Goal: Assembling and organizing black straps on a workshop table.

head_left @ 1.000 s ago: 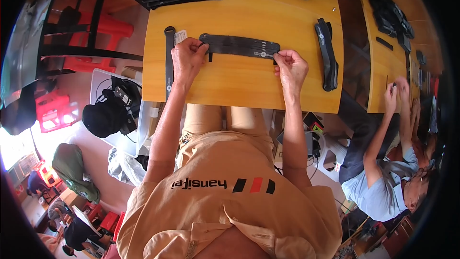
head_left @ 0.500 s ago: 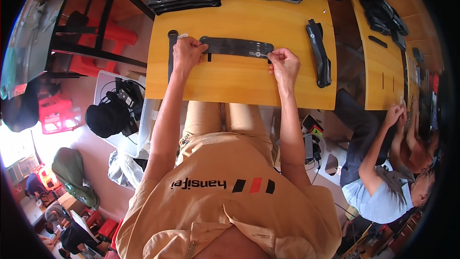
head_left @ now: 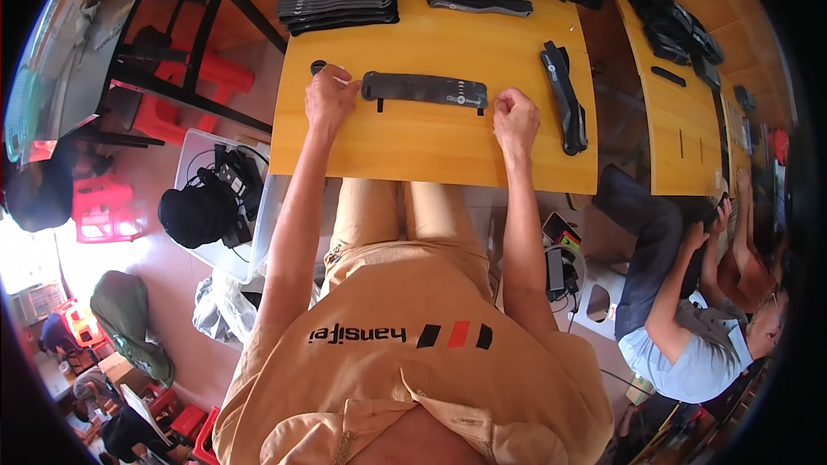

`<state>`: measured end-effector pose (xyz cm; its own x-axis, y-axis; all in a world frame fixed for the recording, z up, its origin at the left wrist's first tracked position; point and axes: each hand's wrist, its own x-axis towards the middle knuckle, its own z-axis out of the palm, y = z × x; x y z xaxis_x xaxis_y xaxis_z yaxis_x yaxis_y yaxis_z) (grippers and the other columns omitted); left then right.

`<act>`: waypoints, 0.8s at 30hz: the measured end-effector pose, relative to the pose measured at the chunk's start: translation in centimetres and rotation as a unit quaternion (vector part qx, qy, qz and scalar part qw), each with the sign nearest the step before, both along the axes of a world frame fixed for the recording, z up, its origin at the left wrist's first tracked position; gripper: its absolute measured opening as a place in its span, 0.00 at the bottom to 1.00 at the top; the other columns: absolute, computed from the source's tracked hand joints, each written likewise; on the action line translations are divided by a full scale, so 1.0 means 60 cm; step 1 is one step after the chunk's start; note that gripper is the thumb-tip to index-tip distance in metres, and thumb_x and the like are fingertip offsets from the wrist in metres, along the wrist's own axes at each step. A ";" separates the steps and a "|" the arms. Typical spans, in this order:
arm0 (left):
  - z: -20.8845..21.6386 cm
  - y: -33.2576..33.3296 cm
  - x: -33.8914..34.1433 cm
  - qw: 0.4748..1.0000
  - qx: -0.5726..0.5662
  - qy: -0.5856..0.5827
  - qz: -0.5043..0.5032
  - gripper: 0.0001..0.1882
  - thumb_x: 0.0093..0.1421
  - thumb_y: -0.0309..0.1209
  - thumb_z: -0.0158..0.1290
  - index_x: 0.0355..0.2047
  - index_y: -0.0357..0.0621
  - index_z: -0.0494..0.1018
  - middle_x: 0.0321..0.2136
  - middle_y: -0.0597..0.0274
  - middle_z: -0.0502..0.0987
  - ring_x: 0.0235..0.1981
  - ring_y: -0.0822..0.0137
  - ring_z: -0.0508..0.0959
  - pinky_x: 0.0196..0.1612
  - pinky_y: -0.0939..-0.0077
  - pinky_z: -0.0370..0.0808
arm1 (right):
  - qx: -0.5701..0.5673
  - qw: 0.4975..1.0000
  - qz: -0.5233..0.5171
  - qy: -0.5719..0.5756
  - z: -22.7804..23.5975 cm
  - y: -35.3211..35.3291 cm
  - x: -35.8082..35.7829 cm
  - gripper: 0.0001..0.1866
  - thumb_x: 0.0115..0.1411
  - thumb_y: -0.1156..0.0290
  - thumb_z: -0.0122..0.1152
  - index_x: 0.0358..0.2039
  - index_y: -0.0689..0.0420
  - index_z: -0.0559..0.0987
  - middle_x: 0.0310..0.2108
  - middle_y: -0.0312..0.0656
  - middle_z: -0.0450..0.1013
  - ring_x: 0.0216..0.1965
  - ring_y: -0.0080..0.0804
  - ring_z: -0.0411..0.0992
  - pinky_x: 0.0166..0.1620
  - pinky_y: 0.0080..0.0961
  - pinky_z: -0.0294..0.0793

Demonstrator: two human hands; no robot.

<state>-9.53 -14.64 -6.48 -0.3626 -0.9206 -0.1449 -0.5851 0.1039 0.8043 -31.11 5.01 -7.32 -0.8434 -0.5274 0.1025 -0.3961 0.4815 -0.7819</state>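
Head view, hands [head_left: 331, 103] [head_left: 517, 123] flanking black strap [head_left: 418, 89], yellow table [head_left: 422, 151]

The yellow table [head_left: 413, 148] bears black straps [head_left: 422, 89], some stacked toward its far side.

The dark straps [head_left: 422, 89] look like matt cloth, the desk [head_left: 413, 148] smooth wood with a soft sheen, the red stool [head_left: 99, 198] glossy plastic, and the tan shirt [head_left: 379, 293] matt cloth.
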 end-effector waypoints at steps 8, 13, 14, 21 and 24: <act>0.036 0.096 -0.012 0.956 -0.263 -0.060 -0.116 0.30 0.56 0.41 0.53 0.54 0.36 0.63 0.50 0.43 0.69 0.51 0.53 0.70 0.53 0.64 0.66 | -0.039 0.966 0.113 0.229 0.021 0.019 0.052 0.14 0.55 0.75 0.54 0.43 0.63 0.73 0.45 0.48 0.68 0.48 0.45 0.66 0.49 0.35 0.67; -0.023 0.104 -0.008 0.891 -0.329 -0.180 -0.256 0.44 0.56 0.55 0.46 0.62 0.36 0.47 0.64 0.50 0.45 0.66 0.58 0.46 0.64 0.53 0.45 | 0.166 0.926 0.190 0.280 -0.020 0.013 0.084 0.34 0.60 0.57 0.49 0.61 0.61 0.54 0.64 0.45 0.47 0.64 0.39 0.47 0.62 0.48 0.44; -0.022 0.105 -0.003 0.887 -0.340 -0.194 -0.245 0.44 0.56 0.55 0.45 0.62 0.36 0.47 0.64 0.52 0.46 0.66 0.59 0.46 0.64 0.55 0.46 | 0.203 0.919 0.192 0.277 -0.025 0.014 0.086 0.36 0.61 0.53 0.47 0.63 0.60 0.51 0.66 0.44 0.43 0.66 0.39 0.43 0.63 0.50 0.41; -0.011 0.115 0.015 0.936 -0.282 -0.085 -0.195 0.41 0.58 0.50 0.47 0.63 0.40 0.45 0.64 0.49 0.44 0.66 0.56 0.44 0.65 0.57 0.42 | 0.197 0.914 0.200 0.293 -0.029 0.024 0.075 0.34 0.61 0.54 0.47 0.62 0.58 0.54 0.65 0.46 0.47 0.65 0.41 0.46 0.62 0.53 0.42; 0.038 0.126 0.082 0.960 -0.262 0.062 -0.077 0.24 0.60 0.37 0.49 0.53 0.37 0.62 0.55 0.44 0.60 0.57 0.53 0.61 0.58 0.59 0.59 | 0.044 0.936 0.195 0.289 -0.003 0.029 0.091 0.27 0.58 0.63 0.55 0.56 0.61 0.64 0.57 0.50 0.58 0.59 0.49 0.56 0.57 0.50 0.54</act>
